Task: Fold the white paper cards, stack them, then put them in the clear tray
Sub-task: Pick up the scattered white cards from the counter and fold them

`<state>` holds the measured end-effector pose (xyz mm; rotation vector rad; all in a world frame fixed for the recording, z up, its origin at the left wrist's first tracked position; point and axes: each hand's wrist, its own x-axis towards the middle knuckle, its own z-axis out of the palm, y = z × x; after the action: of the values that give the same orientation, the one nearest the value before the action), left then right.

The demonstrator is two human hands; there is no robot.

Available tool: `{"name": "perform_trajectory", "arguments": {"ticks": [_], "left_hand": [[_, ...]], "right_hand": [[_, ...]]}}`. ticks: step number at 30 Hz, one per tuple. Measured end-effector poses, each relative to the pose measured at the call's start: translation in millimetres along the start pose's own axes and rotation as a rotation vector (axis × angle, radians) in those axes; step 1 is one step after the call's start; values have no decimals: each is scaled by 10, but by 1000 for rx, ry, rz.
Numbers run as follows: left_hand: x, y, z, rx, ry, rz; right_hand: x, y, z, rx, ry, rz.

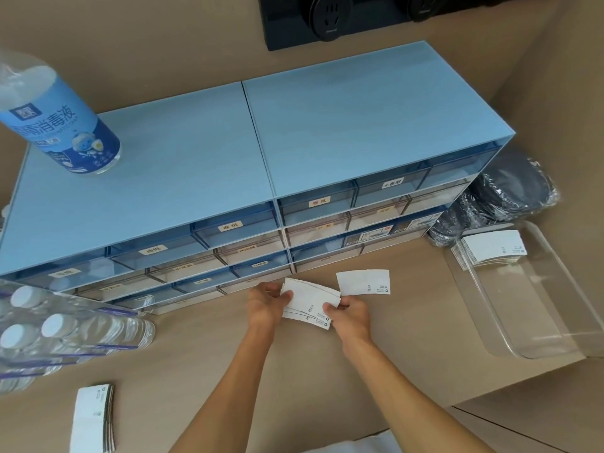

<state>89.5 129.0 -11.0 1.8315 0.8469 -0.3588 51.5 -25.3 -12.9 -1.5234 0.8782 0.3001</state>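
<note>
On the tan worktop [202, 361] we gripped a small fanned stack of white paper cards [310, 302] in front of the blue drawer unit [196, 165], the left hand [266, 304] pinching its left end and the right hand [351, 313] its right end. Each curved card bore tiny print with a recycling mark, too small to read. One loose card [362, 282] lay just beside them. The clear tray [539, 308] at the right edge held another stack [490, 251]. More cards [93, 418] sat near the front left corner. The bottle [58, 119] read "消毒液"; drawer labels read "卷纸" and "抽纸".
</note>
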Motion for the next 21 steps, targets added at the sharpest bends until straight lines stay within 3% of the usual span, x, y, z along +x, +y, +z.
{"name": "perform_trajectory", "arguments": {"ticks": [13, 21], "left_hand": [[-325, 221, 729, -58, -38, -11], [-455, 411, 1183, 59, -9, -18]], "right_hand": [[304, -213, -735, 1, 117, -76], [594, -403, -1106, -176, 132, -118]]}}
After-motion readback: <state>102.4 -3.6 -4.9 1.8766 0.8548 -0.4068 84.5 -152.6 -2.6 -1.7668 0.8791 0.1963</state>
